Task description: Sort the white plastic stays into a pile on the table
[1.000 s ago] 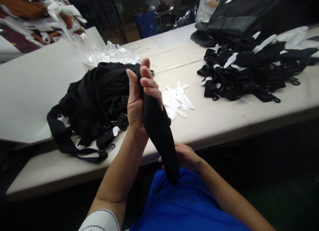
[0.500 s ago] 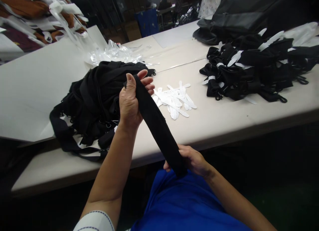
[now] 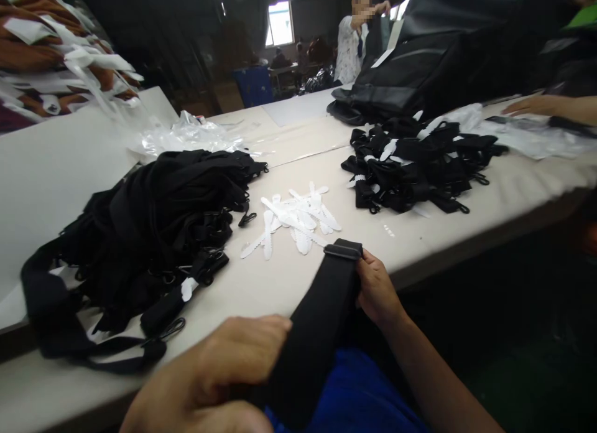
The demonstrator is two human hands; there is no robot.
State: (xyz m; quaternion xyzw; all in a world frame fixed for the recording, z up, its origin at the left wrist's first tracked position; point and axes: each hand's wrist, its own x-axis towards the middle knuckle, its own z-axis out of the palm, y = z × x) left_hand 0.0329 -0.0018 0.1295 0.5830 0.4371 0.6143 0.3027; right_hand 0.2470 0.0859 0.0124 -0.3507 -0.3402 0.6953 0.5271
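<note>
A wide black strap [image 3: 321,321] stretches between my two hands above the table's front edge. My left hand [image 3: 228,364], large and blurred low in the view, is closed round its lower end. Fingers of my right hand [image 3: 377,287] pinch the upper end beside a dark slider buckle [image 3: 343,251]. Just beyond the buckle lie white serrated paper strips [image 3: 303,218] in a loose heap. To the left is a big pile of black straps [image 3: 163,209] with metal rings and hooks.
Bundled black straps with white bands [image 3: 415,165] lie on the right of the table [image 3: 410,243]. Behind them stands a large black bag [image 3: 410,72]. Clear plastic [image 3: 186,134] is at back left. A person stands beyond; another person's hand [image 3: 541,104] rests at far right.
The view has tipped up and shifted right. My left hand has come down and closer with its strap end, while my right hand has moved up to the buckle end.
</note>
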